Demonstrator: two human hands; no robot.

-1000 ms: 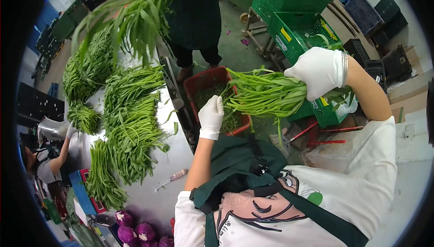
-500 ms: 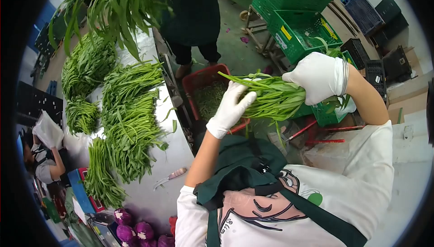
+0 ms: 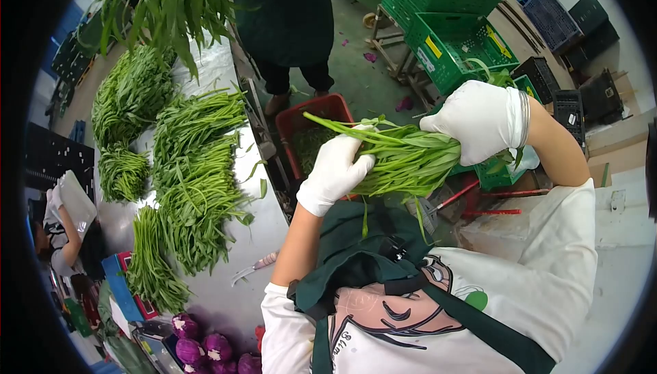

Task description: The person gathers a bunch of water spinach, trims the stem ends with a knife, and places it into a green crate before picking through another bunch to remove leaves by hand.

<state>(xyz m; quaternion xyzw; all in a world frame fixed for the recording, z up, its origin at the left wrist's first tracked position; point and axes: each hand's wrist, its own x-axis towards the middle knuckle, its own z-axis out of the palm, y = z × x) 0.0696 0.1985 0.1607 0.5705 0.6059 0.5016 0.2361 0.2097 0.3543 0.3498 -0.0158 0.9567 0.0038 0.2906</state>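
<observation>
A bunch of water spinach is held out in front of my body, its stems toward the left. My gloved right hand is closed around its leafy side. At the stem side, my gloved left hand has its fingers curled on the stems, partly hidden behind them, with the thumb in front. One long stem sticks out leftward past the left hand. A few loose sprigs dangle below the bunch. Piles of water spinach lie on the metal table to the left, with a knife near its edge.
A red bin with green scraps stands on the floor beyond the bunch. Green crates are at the upper right. Another person in a dark apron stands opposite, near raised greens. Purple cabbages sit at lower left.
My left hand has moved left and slightly down, and a long stem now reaches further left. My right hand has barely moved. The greens at the top left have shifted up.
</observation>
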